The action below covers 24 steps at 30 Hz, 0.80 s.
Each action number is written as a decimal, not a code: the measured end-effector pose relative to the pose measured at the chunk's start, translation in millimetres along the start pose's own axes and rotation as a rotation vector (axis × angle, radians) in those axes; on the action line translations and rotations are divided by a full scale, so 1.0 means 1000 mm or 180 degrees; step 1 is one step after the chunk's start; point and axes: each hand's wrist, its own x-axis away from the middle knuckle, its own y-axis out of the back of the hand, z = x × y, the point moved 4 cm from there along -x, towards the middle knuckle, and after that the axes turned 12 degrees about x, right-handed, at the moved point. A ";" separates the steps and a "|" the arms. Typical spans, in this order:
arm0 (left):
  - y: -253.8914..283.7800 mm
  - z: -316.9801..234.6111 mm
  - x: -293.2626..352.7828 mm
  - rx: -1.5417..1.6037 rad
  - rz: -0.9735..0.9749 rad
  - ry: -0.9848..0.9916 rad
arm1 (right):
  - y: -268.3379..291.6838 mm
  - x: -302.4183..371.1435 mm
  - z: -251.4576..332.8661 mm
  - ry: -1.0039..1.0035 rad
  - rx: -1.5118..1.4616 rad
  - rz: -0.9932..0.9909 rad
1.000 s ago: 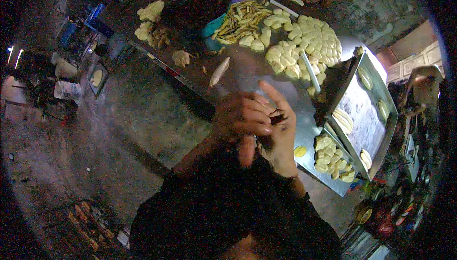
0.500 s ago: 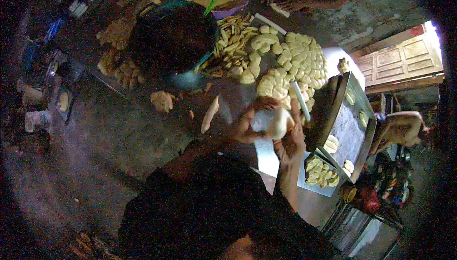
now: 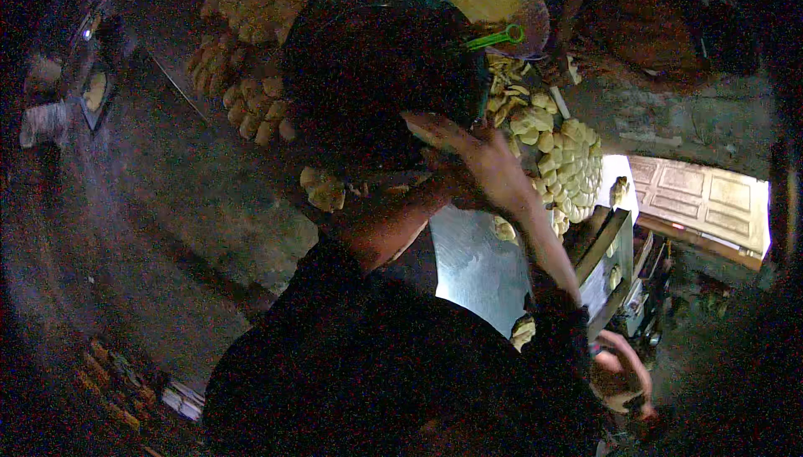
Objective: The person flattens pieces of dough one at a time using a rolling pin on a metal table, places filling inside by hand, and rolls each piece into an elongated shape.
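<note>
A large dark round basin (image 3: 376,56) with a teal rim stands in front of me, its inside too dark to make out. My right hand (image 3: 473,152) reaches across the near right side of the basin, fingers stretched out to the left. No held thing shows in it. Below it, my left hand (image 3: 452,183) is crossed over by the right one and lies in shadow; its fingers are hidden. To the right of both hands, pale yellow dough pieces (image 3: 571,164) lie packed close together.
Behind the basin is a purple bowl (image 3: 535,39) of yellowish stuff, with a green handle (image 3: 498,37) nearby. Browner pieces (image 3: 255,106) lie left. At right are a metal tray (image 3: 604,265) and another person's arm (image 3: 627,357). Another person (image 3: 636,30) sits beyond.
My hands have moved up and left from beside the dough to the basin. The pale round piece they held before no longer shows. The view has shifted.
</note>
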 end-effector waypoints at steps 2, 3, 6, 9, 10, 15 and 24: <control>0.003 -0.001 0.000 0.0130 -0.0019 0.0082 | -0.018 -0.038 0.010 0.0478 0.0346 0.0232; 0.005 -0.003 0.001 0.0184 -0.0033 0.0119 | -0.026 -0.053 0.010 0.0642 0.0534 0.0400; 0.012 -0.009 0.007 0.0362 -0.0030 0.0207 | -0.045 -0.064 0.013 0.1171 0.0935 0.1007; 0.021 -0.016 0.022 0.0600 -0.0023 0.0269 | -0.051 -0.056 0.006 0.1392 0.1078 0.1090; 0.025 -0.019 0.028 0.0702 -0.0016 0.0276 | -0.052 -0.053 0.002 0.1421 0.1120 0.1049; 0.086 -0.054 0.087 0.1561 0.0078 0.0599 | -0.045 -0.040 -0.014 0.1331 0.0873 0.0556; 0.229 -0.139 0.154 0.3091 -0.0452 0.1116 | 0.039 0.102 0.004 -0.0739 -0.2851 -0.0307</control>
